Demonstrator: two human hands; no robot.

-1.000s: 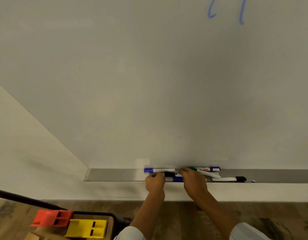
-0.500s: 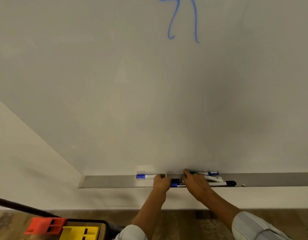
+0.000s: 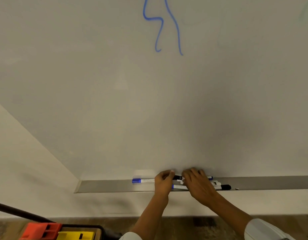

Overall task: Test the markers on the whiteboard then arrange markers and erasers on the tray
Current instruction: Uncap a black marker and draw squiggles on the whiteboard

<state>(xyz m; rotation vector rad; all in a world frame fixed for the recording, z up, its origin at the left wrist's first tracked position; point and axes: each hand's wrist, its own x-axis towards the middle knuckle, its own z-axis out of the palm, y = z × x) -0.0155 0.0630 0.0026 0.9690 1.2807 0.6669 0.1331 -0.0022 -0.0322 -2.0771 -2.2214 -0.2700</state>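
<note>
Tray: a long grey ledge (image 3: 106, 186) was seen under the whiteboard (image 3: 115, 101), running left to right across the view.

Markers: several were lying in the tray, all with their long axes along it. A blue-capped one (image 3: 142, 180) lay at the back, to the left of both hands. A black-capped one (image 3: 178, 177) showed between the hands at the back. A blue-ended one (image 3: 179, 187) lay at the front edge, partly covered. A black-ended one (image 3: 225, 187) stuck out to the right of the right hand.

Left hand: the left hand (image 3: 162, 183) was held over the tray, fingers curled toward the black-capped marker's left end. Whether it was pinched or only touched could not be told.

Right hand: the right hand (image 3: 197, 185) was laid over the middle of the cluster, fingers spread and reaching to the back of the tray. Whether anything was gripped beneath could not be told.

Key relation: the black-capped marker lay crosswise to both forearms, in the gap between the hands and just beside each. It was judged that a lift would call for a pinch across its barrel, from either hand.

Board: blue test strokes (image 3: 160, 26) were seen high up, well apart from the tray.

Erasers: a red block (image 3: 40, 231) and a yellow block (image 3: 75, 236), possibly erasers, sat at lower left, well apart from the tray.
</note>
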